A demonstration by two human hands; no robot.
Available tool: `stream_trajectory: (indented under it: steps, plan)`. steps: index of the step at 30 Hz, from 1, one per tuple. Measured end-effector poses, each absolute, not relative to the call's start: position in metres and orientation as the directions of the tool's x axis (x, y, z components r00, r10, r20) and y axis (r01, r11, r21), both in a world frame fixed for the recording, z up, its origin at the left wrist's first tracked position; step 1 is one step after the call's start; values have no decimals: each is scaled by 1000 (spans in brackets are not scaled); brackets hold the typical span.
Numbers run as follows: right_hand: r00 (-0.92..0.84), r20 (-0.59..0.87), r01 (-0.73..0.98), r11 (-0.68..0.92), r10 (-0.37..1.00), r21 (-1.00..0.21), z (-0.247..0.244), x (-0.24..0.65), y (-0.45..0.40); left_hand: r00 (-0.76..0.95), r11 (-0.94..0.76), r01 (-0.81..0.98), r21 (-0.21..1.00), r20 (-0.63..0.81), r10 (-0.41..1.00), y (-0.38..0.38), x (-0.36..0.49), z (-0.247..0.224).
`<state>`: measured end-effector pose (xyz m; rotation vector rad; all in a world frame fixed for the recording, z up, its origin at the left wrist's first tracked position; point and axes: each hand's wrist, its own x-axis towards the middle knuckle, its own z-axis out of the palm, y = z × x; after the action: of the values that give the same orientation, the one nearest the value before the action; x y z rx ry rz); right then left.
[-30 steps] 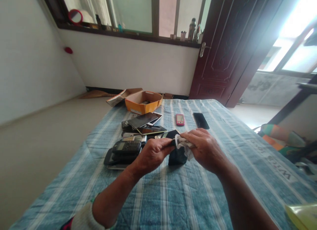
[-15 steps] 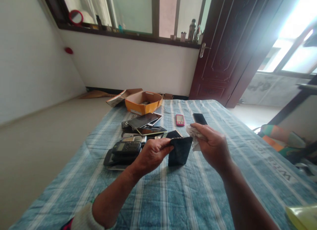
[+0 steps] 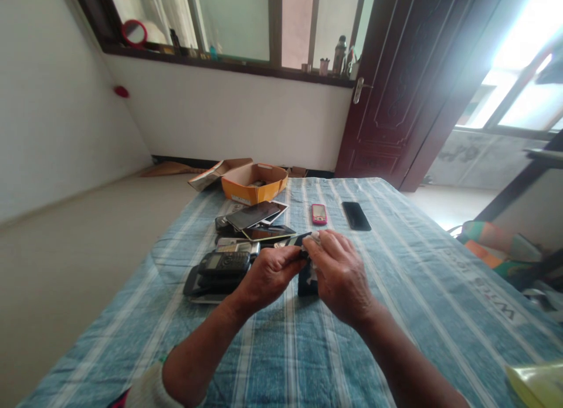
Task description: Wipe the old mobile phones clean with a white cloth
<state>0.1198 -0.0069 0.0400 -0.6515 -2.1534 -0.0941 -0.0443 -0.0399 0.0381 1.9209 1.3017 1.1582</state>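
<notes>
My left hand [image 3: 271,274] is closed on the top left corner of a dark smartphone [image 3: 307,284], pinching it between thumb and fingers. The phone stands on edge above the striped cloth, largely hidden by my right hand [image 3: 343,273]. A crumpled white tissue [image 3: 315,237] is gripped in my right hand, whose fingers press it over the phone's upper edge. To the left of my hands lies a pile of old phones, with a black keypad phone [image 3: 225,262] in front and a dark smartphone [image 3: 253,215] on top farther back.
Beyond my hands, a pink phone [image 3: 319,214] and a black smartphone [image 3: 356,216] lie on the blue striped tablecloth [image 3: 281,355]. An open orange cardboard box [image 3: 250,194] stands at the far left edge. Something yellow [image 3: 534,384] sits at the near right corner.
My right hand has moved left with the tissue, from beside the phone onto its upper edge and face. The black smartphone behind is now fully uncovered. My left hand has stayed put.
</notes>
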Motion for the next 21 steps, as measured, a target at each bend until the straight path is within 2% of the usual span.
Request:
stream_trajectory:
  steps: [2, 6, 10, 15, 21]
  plan:
    - [-518, 746, 430, 882, 418, -196, 39, 126, -3, 165, -386, 462, 798, 351, 922, -40, -44, 39]
    - [-527, 702, 331, 877, 478, -349, 35, 144, 7, 179, -400, 462, 792, 358, 916, -40, -43, 41]
    - [-447, 710, 351, 837, 544, -420, 31, 155, 14, 162, -389, 468, 794, 355, 921, -40, -43, 43]
    - [-312, 816, 424, 840, 487, -338, 32, 142, 7, 124, -357, 457, 815, 339, 933, -39, -43, 42]
    - [-419, 815, 480, 859, 401, -177, 33, 125, -1, 124, -348, 426, 835, 327, 937, -37, -45, 40]
